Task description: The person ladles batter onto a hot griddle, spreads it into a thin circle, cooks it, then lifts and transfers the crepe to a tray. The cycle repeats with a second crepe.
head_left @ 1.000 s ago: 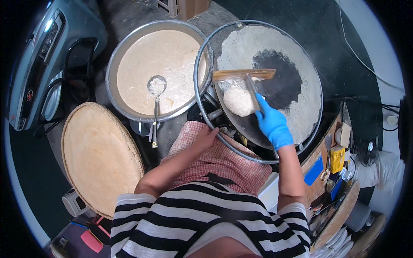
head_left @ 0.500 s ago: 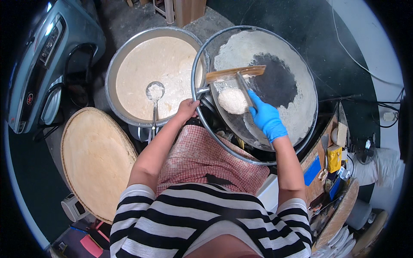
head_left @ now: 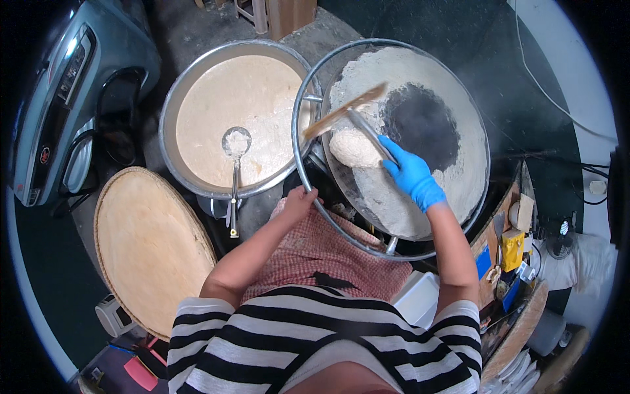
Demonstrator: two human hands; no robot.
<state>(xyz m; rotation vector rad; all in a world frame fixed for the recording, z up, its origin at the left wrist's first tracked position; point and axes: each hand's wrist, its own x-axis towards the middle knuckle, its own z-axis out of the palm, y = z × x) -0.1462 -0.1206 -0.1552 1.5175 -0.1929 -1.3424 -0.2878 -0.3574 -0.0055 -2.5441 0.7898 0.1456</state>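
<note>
Batter spreader, a flat wooden blade on a thin handle, lies over the round griddle, drawing a thick blob of batter across the pale, already coated surface beside 1 bare dark patch. The right hand, in a blue glove, is clamped on the handle's near end; that is the sensible grip, since the tool looks light and stiff while the batter is probably soft and sticky. The left hand curls over the griddle's metal rim.
</note>
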